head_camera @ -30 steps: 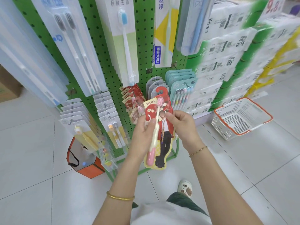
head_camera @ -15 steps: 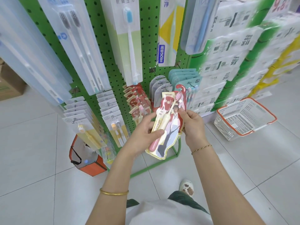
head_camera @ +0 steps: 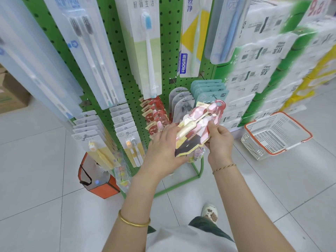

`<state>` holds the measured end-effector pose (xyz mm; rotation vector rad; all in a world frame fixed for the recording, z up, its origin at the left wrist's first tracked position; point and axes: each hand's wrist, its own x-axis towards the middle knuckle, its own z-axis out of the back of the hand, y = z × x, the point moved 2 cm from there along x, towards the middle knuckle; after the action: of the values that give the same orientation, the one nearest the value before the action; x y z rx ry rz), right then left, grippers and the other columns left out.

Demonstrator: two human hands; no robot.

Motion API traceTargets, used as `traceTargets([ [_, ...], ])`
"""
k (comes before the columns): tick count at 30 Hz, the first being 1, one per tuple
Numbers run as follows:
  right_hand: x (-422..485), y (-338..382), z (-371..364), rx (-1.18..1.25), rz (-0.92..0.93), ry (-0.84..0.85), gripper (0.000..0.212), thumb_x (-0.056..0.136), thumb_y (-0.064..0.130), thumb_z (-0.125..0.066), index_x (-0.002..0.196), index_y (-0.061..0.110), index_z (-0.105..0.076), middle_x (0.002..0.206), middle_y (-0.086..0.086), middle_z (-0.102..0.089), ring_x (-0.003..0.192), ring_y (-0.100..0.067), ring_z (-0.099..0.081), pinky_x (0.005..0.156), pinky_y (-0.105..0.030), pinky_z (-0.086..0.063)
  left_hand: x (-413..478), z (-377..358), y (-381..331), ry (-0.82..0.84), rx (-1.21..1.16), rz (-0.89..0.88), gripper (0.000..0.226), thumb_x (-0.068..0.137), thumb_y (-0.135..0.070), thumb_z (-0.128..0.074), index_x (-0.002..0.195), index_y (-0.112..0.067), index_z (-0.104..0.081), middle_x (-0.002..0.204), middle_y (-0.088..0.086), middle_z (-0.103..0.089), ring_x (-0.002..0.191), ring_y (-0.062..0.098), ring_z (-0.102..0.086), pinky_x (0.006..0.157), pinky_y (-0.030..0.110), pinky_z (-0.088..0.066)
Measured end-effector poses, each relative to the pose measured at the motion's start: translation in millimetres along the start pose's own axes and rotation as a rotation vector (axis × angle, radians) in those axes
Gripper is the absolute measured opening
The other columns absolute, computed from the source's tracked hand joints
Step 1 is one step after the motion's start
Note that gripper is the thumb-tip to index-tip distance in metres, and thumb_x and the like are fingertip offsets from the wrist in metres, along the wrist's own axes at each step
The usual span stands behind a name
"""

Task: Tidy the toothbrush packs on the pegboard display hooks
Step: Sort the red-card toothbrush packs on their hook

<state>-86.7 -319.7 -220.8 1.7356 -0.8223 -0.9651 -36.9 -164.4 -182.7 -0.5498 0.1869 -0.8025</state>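
**Grip.** Both hands grasp one item. The left hand point(head_camera: 163, 151) holds the lower left edge of the toothbrush pack point(head_camera: 195, 128), with its fingers tucked beneath the card. The right hand point(head_camera: 221, 140) pinches the right edge at mid-length.

**Item.** A carded pack, red and cream, with a pale brush under a blister. It is held off the hooks and tilted. Its red hang loop point(head_camera: 220, 103) points up and away toward the green pegboard point(head_camera: 125, 57), in front of the teal packs point(head_camera: 209, 88).

**Matching stock.** The red packs point(head_camera: 154, 115) hang in a fanned row to the left, just beside the grey packs point(head_camera: 179, 99). The print appears to be the same, so this is probably the home row. The hook under that row is hidden by the cards.

**Step in hand (judged).** The pack is to be rehung.

**Handling notes.**
- Swing the loop leftward to the red row, not into the teal one.
- Square the card upright before offering it to the hook.
- Steer with the right-hand pinch and let the left hand only carry the weight.
- Hold the edges, since pressure on the blister may crease it.
- Thread the loop fully and face the print outward.
- Press the fanned row back so it sits even.
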Motion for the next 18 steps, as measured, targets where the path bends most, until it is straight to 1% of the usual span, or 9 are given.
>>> traceTargets([
  [3, -6, 1, -5, -0.009, 0.034, 0.042, 0.037, 0.091, 0.023, -0.062, 0.062, 0.011, -0.042, 0.056, -0.005, -0.033, 0.042, -0.012, -0.029, 0.043, -0.022, -0.028, 3, -1, -2, -0.035, 0.090, 0.014, 0.085, 0.078, -0.042, -0.070, 0.146, -0.023, -0.023, 0.157, -0.008, -0.017, 0.135, 0.020, -0.024, 0.108, 0.038, -0.026],
  [6, -13, 7, -8, 0.010, 0.066, 0.113, 0.037, 0.093, 0.025, -0.060, 0.061, 0.013, -0.044, 0.055, -0.005, -0.038, 0.040, -0.010, -0.035, 0.041, -0.021, -0.032, 4, -3, -1, -0.017, 0.055, 0.007, 0.082, 0.080, -0.027, -0.066, 0.148, -0.022, -0.020, 0.156, -0.004, -0.020, 0.134, 0.023, -0.027, 0.109, 0.036, -0.027],
  [8, -18, 11, -11, 0.063, 0.043, 0.201, 0.034, 0.092, 0.038, -0.055, 0.072, 0.011, -0.054, 0.062, -0.007, -0.051, 0.049, -0.011, -0.047, 0.046, -0.022, -0.040, 4, -4, 0, 0.021, -0.090, -0.003, 0.078, 0.082, -0.017, -0.060, 0.149, -0.024, -0.020, 0.149, -0.001, -0.032, 0.125, 0.020, -0.036, 0.102, 0.031, -0.032],
  [10, -18, 11, -13, 0.118, 0.001, 0.252, 0.044, 0.091, 0.051, -0.045, 0.083, 0.012, -0.061, 0.081, -0.008, -0.063, 0.072, -0.016, -0.060, 0.062, -0.025, -0.050, 4, -2, -3, 0.056, -0.311, 0.008, 0.068, 0.088, -0.012, -0.052, 0.148, -0.026, -0.022, 0.131, -0.001, -0.046, 0.102, 0.012, -0.046, 0.082, 0.023, -0.039],
  [11, -17, 10, -15, 0.129, -0.020, 0.252, 0.047, 0.093, 0.053, -0.040, 0.088, 0.012, -0.062, 0.091, -0.009, -0.065, 0.084, -0.018, -0.062, 0.070, -0.028, -0.052, 3, -1, -5, 0.088, -0.426, 0.027, 0.061, 0.092, -0.011, -0.047, 0.147, -0.027, -0.025, 0.126, -0.003, -0.047, 0.098, 0.009, -0.048, 0.076, 0.019, -0.039],
  [13, -15, 6, -17, 0.160, -0.064, 0.253, 0.042, 0.098, 0.046, -0.039, 0.103, 0.008, -0.057, 0.100, -0.009, -0.064, 0.093, -0.020, -0.062, 0.075, -0.031, -0.053, 2, -1, -8, 0.156, -0.641, 0.053, 0.046, 0.097, -0.013, -0.043, 0.138, -0.031, -0.034, 0.126, -0.008, -0.050, 0.108, 0.008, -0.054, 0.084, 0.019, -0.043],
  [15, -14, 3, -20, 0.148, -0.083, 0.281, 0.036, 0.099, 0.033, -0.046, 0.116, 0.001, -0.050, 0.099, -0.011, -0.063, 0.087, -0.021, -0.062, 0.065, -0.026, -0.054, 1, -4, -7, 0.204, -0.807, 0.089, 0.035, 0.096, -0.013, -0.047, 0.122, -0.035, -0.043, 0.119, -0.012, -0.056, 0.105, 0.005, -0.061, 0.089, 0.020, -0.048],
  [16, -15, 2, -21, 0.131, -0.075, 0.298, 0.031, 0.099, 0.026, -0.047, 0.116, 0.000, -0.050, 0.097, -0.012, -0.063, 0.084, -0.021, -0.062, 0.060, -0.025, -0.053, 1, -6, -5, 0.215, -0.848, 0.123, 0.031, 0.096, -0.011, -0.047, 0.118, -0.033, -0.045, 0.115, -0.012, -0.059, 0.099, 0.002, -0.063, 0.085, 0.018, -0.049],
  [18, -16, 0, -21, 0.088, -0.041, 0.325, 0.015, 0.099, 0.018, -0.048, 0.101, 0.005, -0.055, 0.090, -0.011, -0.061, 0.075, -0.020, -0.058, 0.056, -0.026, -0.049, 2, -6, 0, 0.180, -0.827, 0.192, 0.023, 0.097, -0.011, -0.050, 0.112, -0.027, -0.053, 0.106, -0.008, -0.064, 0.084, -0.002, -0.062, 0.072, 0.014, -0.047],
])
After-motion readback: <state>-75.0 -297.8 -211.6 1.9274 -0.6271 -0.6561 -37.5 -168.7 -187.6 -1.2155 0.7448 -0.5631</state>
